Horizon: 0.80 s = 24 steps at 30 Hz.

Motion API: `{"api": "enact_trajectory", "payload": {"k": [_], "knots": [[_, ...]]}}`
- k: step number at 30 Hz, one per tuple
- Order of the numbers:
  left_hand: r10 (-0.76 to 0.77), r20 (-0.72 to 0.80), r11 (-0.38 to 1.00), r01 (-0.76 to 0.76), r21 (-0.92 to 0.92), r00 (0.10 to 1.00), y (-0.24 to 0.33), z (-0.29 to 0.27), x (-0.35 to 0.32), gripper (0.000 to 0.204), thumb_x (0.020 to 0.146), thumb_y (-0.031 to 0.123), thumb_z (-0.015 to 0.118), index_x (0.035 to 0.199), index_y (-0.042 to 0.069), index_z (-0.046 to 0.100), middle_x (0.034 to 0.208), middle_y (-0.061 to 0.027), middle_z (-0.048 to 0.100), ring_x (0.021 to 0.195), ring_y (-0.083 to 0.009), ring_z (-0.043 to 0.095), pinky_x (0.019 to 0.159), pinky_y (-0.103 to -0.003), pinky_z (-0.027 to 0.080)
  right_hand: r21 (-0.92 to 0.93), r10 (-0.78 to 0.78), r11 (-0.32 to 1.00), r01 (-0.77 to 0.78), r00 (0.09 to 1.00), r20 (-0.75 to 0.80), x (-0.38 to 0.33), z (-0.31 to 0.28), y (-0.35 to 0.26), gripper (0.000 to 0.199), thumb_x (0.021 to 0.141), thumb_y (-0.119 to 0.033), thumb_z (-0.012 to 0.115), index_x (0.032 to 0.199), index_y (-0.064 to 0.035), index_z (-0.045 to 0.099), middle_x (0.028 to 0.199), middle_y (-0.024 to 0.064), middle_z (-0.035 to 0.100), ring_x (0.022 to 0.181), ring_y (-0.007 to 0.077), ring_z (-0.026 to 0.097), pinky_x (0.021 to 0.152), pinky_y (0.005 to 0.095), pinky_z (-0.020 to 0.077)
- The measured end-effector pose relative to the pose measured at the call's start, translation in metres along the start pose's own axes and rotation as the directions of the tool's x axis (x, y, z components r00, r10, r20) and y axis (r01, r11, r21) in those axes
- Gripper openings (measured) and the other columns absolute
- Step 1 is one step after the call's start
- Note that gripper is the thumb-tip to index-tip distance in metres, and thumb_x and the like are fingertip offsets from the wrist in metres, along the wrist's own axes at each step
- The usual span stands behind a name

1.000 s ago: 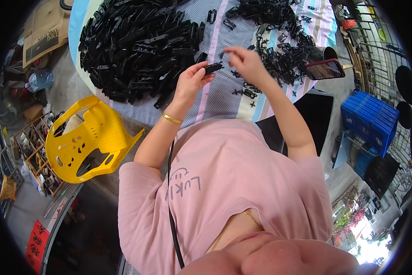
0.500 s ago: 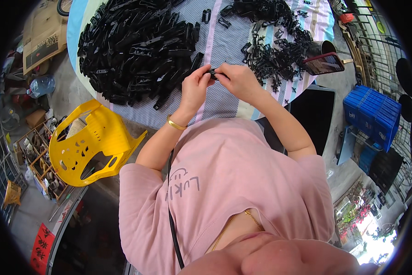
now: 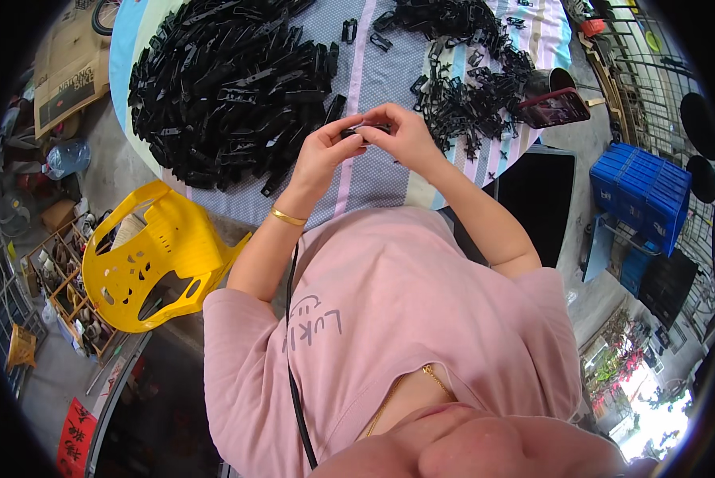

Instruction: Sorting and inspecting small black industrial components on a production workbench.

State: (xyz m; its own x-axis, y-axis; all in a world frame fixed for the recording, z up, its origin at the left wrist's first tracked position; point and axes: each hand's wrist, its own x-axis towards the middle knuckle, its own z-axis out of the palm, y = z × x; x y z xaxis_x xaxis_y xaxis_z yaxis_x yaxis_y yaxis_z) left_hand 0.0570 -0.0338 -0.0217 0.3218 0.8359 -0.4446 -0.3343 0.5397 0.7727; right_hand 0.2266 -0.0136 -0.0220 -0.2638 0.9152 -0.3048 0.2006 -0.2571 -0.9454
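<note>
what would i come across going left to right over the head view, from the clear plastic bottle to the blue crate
Clear plastic bottle → large black pile → left hand → right hand → smaller black heap → phone → blue crate

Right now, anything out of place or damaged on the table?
No damage I can make out. Slightly odd: two black pieces lie apart between the left pile and right pile, and the phone sits tilted near the table's right edge.

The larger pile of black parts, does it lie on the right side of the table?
No, the larger pile of black parts lies on the left side of the table, toward the yellow chair.
</note>
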Motion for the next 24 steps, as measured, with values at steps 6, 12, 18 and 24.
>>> {"api": "enact_trajectory", "payload": {"k": [6, 12, 18, 24], "knots": [[0.009, -0.005, 0.997, -0.010, -0.074, 1.000, 0.017, -0.004, 0.000, 0.042, 0.081, 0.001, 0.058, 0.120, -0.004, 0.047, 0.097, -0.0068, 0.060, 0.084, -0.0104, 0.058, 0.076, -0.022, 0.050, 0.251, 0.027, 0.964, -0.084, 0.975, 0.222, 0.006, -0.014, -0.011, 0.027, 0.077, -0.013, 0.068, 0.100, -0.0009, 0.063, 0.084, 0.0052, 0.065, 0.073, 0.0083, 0.060, 0.065, 0.0203, 0.0475], [0.066, -0.060, 0.998, -0.065, 0.015, 0.996, 0.023, -0.011, 0.000, 0.038, 0.081, 0.001, 0.058, 0.118, -0.004, 0.049, 0.098, -0.0069, 0.059, 0.083, -0.0102, 0.057, 0.075, -0.022, 0.048, 0.160, 0.011, 0.985, -0.059, 0.959, 0.283, 0.028, -0.024, -0.003, 0.024, 0.079, -0.016, 0.065, 0.099, -0.0016, 0.064, 0.085, 0.0048, 0.065, 0.075, 0.0089, 0.060, 0.067, 0.0216, 0.0477], [0.719, -0.316, 0.591, -0.306, 0.746, 0.619, 0.072, -0.059, 0.013, 0.023, 0.082, 0.005, 0.056, 0.105, 0.002, 0.059, 0.096, -0.0069, 0.059, 0.078, -0.0122, 0.055, 0.072, -0.023, 0.046, -0.957, -0.616, 0.276, 0.087, 0.781, -0.107, 0.095, -0.144, 0.044, 0.022, 0.075, -0.010, 0.058, 0.096, -0.0146, 0.065, 0.083, 0.0049, 0.058, 0.078, 0.0243, 0.056, 0.068, 0.0331, 0.0480], [0.902, -0.099, 0.066, 0.091, 0.994, 0.421, 0.097, -0.089, 0.012, 0.026, 0.078, 0.011, 0.059, 0.103, 0.007, 0.061, 0.100, -0.0088, 0.059, 0.097, -0.0241, 0.049, 0.089, -0.034, 0.037, -0.986, -0.570, 0.136, 0.100, 0.821, 0.005, 0.108, -0.167, 0.051, 0.018, 0.072, -0.012, 0.061, 0.090, -0.0138, 0.064, 0.087, 0.0033, 0.055, 0.086, 0.0233, 0.053, 0.072, 0.0325, 0.0475]]}}
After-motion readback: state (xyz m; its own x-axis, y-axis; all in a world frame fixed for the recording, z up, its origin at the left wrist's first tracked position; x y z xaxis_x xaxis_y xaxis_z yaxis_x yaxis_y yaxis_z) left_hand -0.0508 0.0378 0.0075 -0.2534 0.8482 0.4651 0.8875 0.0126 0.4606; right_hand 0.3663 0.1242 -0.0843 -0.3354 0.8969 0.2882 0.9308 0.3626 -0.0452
